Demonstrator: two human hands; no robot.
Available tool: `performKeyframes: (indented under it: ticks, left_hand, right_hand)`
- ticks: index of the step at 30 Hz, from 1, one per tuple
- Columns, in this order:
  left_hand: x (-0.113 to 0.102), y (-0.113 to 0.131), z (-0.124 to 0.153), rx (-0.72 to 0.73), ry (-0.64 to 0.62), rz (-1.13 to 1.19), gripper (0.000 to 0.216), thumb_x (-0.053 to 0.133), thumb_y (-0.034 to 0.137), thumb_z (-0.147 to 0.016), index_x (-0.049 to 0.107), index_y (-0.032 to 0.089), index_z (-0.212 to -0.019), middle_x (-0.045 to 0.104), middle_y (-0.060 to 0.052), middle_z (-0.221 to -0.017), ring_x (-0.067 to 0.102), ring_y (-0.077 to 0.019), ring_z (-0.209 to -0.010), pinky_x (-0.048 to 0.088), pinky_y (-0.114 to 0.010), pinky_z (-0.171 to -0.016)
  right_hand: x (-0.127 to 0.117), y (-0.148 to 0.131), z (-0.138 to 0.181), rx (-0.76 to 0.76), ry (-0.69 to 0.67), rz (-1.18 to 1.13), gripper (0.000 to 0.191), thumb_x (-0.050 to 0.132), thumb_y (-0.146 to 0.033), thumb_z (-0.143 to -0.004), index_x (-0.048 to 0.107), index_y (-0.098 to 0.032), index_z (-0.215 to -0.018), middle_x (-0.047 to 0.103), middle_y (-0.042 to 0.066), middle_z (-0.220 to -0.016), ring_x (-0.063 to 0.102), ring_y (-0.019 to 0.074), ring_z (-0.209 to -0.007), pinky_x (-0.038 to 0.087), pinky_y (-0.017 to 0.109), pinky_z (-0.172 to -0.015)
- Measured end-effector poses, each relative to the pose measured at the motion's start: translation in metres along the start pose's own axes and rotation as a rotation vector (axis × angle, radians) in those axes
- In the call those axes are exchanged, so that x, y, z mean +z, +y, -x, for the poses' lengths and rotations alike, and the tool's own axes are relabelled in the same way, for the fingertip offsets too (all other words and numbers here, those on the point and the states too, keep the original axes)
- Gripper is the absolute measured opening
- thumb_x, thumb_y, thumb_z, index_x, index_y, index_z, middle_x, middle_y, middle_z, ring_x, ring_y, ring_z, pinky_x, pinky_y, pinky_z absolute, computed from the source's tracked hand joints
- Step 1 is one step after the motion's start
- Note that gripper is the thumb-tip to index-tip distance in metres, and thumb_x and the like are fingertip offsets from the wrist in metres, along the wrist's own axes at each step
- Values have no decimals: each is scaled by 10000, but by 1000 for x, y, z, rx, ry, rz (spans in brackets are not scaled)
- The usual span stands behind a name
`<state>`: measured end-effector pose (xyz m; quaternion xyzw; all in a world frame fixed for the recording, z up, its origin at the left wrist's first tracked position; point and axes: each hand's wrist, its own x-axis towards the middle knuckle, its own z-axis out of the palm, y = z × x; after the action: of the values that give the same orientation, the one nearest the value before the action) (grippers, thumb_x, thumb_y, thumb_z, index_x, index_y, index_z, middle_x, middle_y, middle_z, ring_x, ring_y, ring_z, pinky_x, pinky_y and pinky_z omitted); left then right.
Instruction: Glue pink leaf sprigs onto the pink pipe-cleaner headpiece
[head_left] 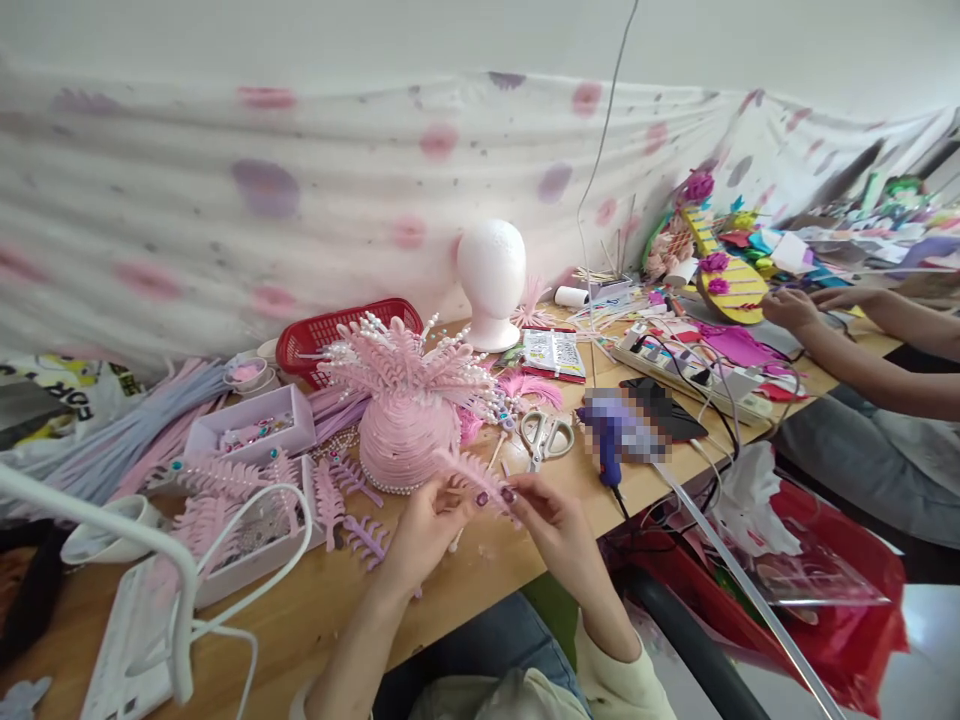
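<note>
Between my two hands is a pink feather-shaped piece (471,470), held above the table's near edge. My left hand (431,520) pinches it on one side, and my right hand (546,510) has fingers closed on its lower right end. Just behind stands a pink headdress (409,440) with a coiled, rounded base, a pearl trim and a crown of pink fronds tipped with beads. Purple frond pieces (365,540) lie on the table left of my left hand. Open scissors (546,440) with pale handles rest beyond my right hand.
A white foam head (491,280) stands at the back beside a red basket (289,350). White boxes (251,425) of beads and fronds sit left, near a white lamp arm (180,600). Right are a purple glue gun (609,450), a power strip (675,375) and another person's hands (795,308).
</note>
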<state>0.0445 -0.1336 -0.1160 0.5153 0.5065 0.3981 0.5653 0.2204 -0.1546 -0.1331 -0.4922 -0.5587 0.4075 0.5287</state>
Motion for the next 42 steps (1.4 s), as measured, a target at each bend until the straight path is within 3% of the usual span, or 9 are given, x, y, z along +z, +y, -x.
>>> performKeyframes:
  ticks: [4,7,11,16,22,26,30,36,42]
  left_hand:
    - [3,0,-2,25,133,129,356,817,460,-652,692,154,-784,735,-59,-782,714,-232,-862,565,-364,-861]
    - [-6,-2,1,45,272,156,377,850,435,-610,706,154,-817,755,-68,-822,722,-242,-875,574,-391,-879]
    - [-11,-5,8,69,398,171,387,851,434,-617,710,155,-845,769,-90,-899,722,-241,-902,568,-388,-899]
    - [-2,-2,16,33,323,231,389,881,391,-572,719,159,-839,767,-75,-837,723,-236,-846,574,-365,-858]
    - [-7,-9,22,19,449,370,372,933,300,-499,697,144,-740,754,-48,-781,700,-171,-758,568,-250,-727]
    - [-16,-12,18,14,385,555,368,947,309,-509,710,129,-726,726,-13,-691,650,-108,-633,540,-182,-596]
    - [-18,-5,14,-50,339,839,403,982,286,-411,727,138,-687,750,-10,-728,695,-113,-702,585,-183,-660]
    - [-18,2,20,-36,341,1124,364,986,172,-366,725,175,-620,753,23,-702,714,-114,-703,622,-222,-708]
    - [-27,-3,29,-52,371,1242,407,982,130,-373,740,196,-694,773,11,-761,729,-136,-740,630,-255,-713]
  right_hand:
    - [-8,-1,10,45,-10,84,388,580,-557,-898,728,-198,-886,735,56,-783,676,204,-699,522,302,-632]
    - [-44,11,21,129,359,459,514,562,-682,-850,613,-210,-653,594,25,-566,550,189,-536,411,304,-525]
    - [-91,31,13,32,768,933,644,455,-794,-819,646,-180,-857,656,130,-805,597,292,-760,446,413,-716]
    - [-102,42,-39,74,582,1067,607,396,-653,-899,721,-141,-900,693,190,-888,590,363,-986,391,498,-926]
    - [-104,38,-56,140,648,979,517,448,-535,-890,729,-101,-898,716,213,-841,651,338,-818,467,433,-738]
    - [-104,17,-32,112,731,543,482,610,-598,-807,715,-128,-837,700,111,-686,625,252,-622,464,340,-555]
    - [-75,-13,0,-50,502,100,332,701,-499,-826,690,-175,-752,708,65,-746,617,176,-628,501,303,-608]
    - [-16,-41,26,-147,31,-14,343,640,-462,-901,715,-185,-712,735,77,-719,693,218,-673,575,338,-671]
    - [9,-54,25,-91,29,16,358,710,-493,-843,678,-189,-656,709,45,-619,674,188,-566,590,307,-597]
